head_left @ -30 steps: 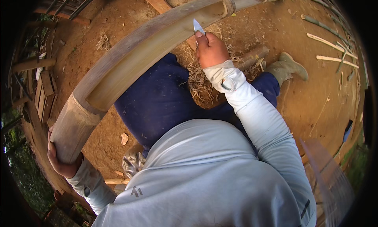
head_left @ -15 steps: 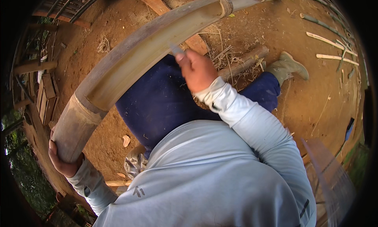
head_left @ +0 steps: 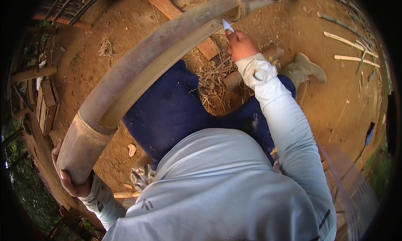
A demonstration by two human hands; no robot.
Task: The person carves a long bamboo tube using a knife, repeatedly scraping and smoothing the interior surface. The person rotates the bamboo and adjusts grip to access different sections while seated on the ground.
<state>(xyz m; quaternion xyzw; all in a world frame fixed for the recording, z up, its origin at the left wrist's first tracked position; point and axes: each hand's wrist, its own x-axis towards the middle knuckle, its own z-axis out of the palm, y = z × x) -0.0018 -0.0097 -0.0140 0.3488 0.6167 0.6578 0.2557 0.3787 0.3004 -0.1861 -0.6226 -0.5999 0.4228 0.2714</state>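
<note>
A thick bamboo pole (head_left: 138,65) lies across in front of me, running from the lower left up to the far right, with a long opening cut in its side between the joints. My left hand (head_left: 75,180) is wrapped round its near end. My right hand (head_left: 243,45) is closed on a knife (head_left: 227,26); only the pale pointed blade shows, and the handle is hidden in my fist. The blade's tip is at the lower edge of the opening, close to the far joint. My thigh in dark blue trousers is beneath the pole.
A reddish wooden plank (head_left: 165,4) lies on the dirt under the pole. Fibre shavings (head_left: 213,80) and a short log (head_left: 251,69) are between my legs. Several bamboo poles and pale split strips (head_left: 356,60) lie at the far right. Wooden boards (head_left: 48,101) stand at the left.
My right hand with the knife has moved away from me and to the right along the opening. The bamboo has rolled a little, so less of its inside shows.
</note>
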